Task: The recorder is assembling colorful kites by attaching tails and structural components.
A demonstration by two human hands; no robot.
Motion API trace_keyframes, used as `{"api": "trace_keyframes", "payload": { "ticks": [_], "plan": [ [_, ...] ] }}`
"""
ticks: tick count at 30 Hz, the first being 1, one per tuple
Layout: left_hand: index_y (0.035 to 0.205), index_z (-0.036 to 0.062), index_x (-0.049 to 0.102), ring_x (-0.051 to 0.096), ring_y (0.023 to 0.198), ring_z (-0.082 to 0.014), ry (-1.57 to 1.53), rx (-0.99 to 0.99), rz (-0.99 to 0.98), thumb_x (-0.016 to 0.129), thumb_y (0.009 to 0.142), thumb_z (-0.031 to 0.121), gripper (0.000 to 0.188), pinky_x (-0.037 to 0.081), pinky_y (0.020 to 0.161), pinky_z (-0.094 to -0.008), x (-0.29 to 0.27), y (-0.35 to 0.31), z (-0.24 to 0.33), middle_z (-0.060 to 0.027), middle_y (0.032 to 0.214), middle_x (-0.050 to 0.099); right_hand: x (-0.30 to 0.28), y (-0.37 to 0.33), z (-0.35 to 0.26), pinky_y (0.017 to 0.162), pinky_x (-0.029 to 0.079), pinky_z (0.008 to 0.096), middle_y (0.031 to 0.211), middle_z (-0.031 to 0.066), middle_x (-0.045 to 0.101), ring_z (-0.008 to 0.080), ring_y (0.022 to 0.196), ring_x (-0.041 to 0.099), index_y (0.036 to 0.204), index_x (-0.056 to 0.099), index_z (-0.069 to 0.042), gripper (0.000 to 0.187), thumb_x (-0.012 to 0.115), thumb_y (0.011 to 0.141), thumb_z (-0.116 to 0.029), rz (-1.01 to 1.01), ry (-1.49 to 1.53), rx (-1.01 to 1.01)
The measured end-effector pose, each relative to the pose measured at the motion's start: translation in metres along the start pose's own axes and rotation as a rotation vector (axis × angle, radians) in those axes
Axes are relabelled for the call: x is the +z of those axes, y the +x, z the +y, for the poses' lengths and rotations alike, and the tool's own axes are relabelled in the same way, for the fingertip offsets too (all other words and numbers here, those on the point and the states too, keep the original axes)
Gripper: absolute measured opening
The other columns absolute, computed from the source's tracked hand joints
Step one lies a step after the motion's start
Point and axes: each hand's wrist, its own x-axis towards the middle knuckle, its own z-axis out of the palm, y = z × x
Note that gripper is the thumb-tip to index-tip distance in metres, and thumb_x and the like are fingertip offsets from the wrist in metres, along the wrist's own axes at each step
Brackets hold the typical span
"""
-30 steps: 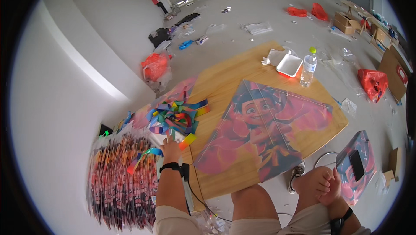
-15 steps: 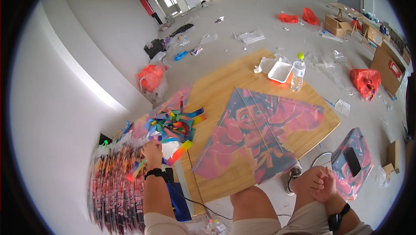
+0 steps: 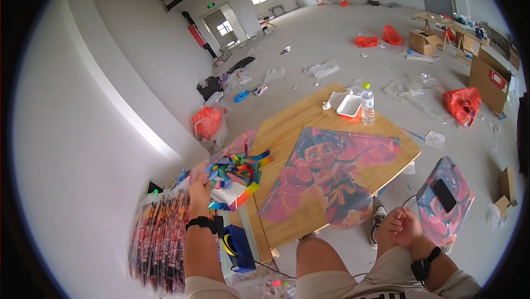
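Note:
My left hand (image 3: 200, 184) is at the left edge of a heap of rainbow ribbons (image 3: 236, 171), its fingers curled in against the heap. What they grip, if anything, is hidden. A white sheet or packet (image 3: 227, 193) lies beside the hand, with a rainbow ribbon along its edge. Below and left of that wrist stand several bagged, printed kites (image 3: 160, 238) in a row. My right hand (image 3: 406, 226) rests on my right knee, loosely closed with nothing visible in it. A large printed kite (image 3: 326, 172) with thin rods lies spread on the wooden table.
The wooden table (image 3: 287, 117) holds a white-and-red tray (image 3: 349, 106) and a water bottle (image 3: 367, 104). A phone (image 3: 444, 195) lies on a kite-printed stool at right. A blue box (image 3: 239, 249) is by my left forearm. Red bags (image 3: 462, 106) and cartons (image 3: 490, 81) litter the floor.
My left hand has moved up to the edge of the ribbon heap, and the ribbon end beneath it no longer shows. The whole view has shifted; my right hand stays on my knee.

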Motion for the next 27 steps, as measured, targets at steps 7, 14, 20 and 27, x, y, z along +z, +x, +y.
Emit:
{"api": "trace_keyframes", "payload": {
  "ticks": [7, 14, 20, 27],
  "plan": [
    [0.102, 0.0024, 0.066, 0.068, 0.073, -0.0315, -0.016, -0.154, -0.069, 0.07, 0.074, -0.001, 0.029, 0.053, 0.069, -0.0394, 0.02, -0.024, -0.014, -0.0171, 0.079, 0.068, -0.007, -0.006, -0.002, 0.05, 0.039, 0.0275, 0.071, -0.0015, 0.039, 0.0113, 0.059, 0.036, 0.084, 0.053, -0.018, 0.015, 0.05, 0.093, -0.029, 0.002, 0.119, 0.038],
    [0.098, 0.0029, 0.066, 0.067, 0.074, -0.0346, 0.033, -0.206, -0.08, 0.068, 0.075, 0.0, 0.024, 0.053, 0.069, -0.0415, 0.064, -0.043, -0.06, -0.0177, 0.079, 0.068, -0.01, 0.005, -0.004, 0.052, 0.043, 0.0306, 0.074, -0.0007, 0.039, 0.0118, 0.061, 0.037, 0.089, 0.054, -0.016, 0.013, 0.051, 0.092, -0.028, -0.043, 0.176, 0.041],
    [0.102, 0.0044, 0.067, 0.067, 0.071, -0.0295, 0.009, -0.228, 0.034, 0.067, 0.077, 0.001, 0.025, 0.053, 0.067, -0.0398, 0.092, -0.045, -0.089, -0.0156, 0.078, 0.068, -0.01, 0.015, -0.002, 0.056, 0.044, 0.0309, 0.074, -0.0008, 0.039, 0.0124, 0.062, 0.037, 0.09, 0.054, -0.016, 0.024, 0.051, 0.097, -0.038, -0.025, 0.12, 0.029],
    [0.106, 0.0024, 0.066, 0.064, 0.071, -0.015, -0.291, -0.452, 0.22, 0.068, 0.085, 0.007, 0.022, 0.051, 0.066, -0.0302, 0.086, -0.029, -0.076, -0.0053, 0.078, 0.066, -0.008, 0.018, 0.001, 0.057, 0.044, 0.0299, 0.072, -0.0014, 0.038, 0.0127, 0.063, 0.038, 0.089, 0.054, -0.016, 0.027, 0.052, 0.097, -0.042, 0.003, 0.05, 0.029]
  ]
}}
